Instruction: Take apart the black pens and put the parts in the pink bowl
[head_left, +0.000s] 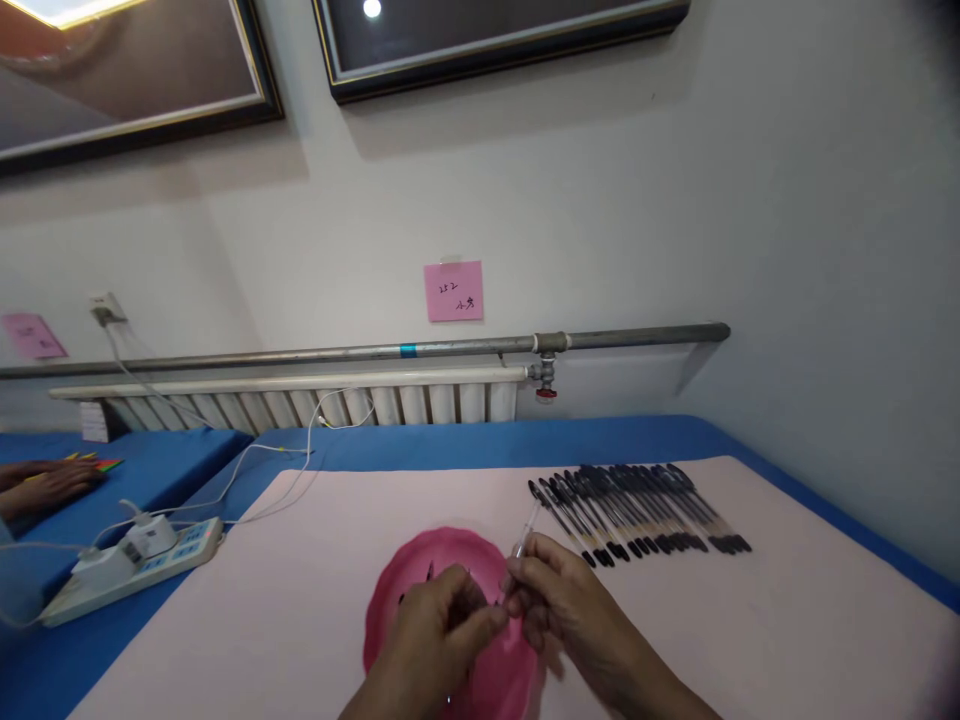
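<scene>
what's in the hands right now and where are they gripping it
The right hand pinches a clear pen barrel at its lower end. The left hand meets that end; whether it holds anything cannot be told.

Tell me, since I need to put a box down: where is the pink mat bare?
Bare: the pale pink mat right of the row of black pens, and left of the round pink dish. Crowded: around both hands.

So the surface is a blue-covered one with a big pale pink sheet spread over most of it. A round pink dish sits at the near edge, a neat row of black pens lies toward the far right corner, and a white power strip with chargers rests at the left edge on the blue.
</scene>
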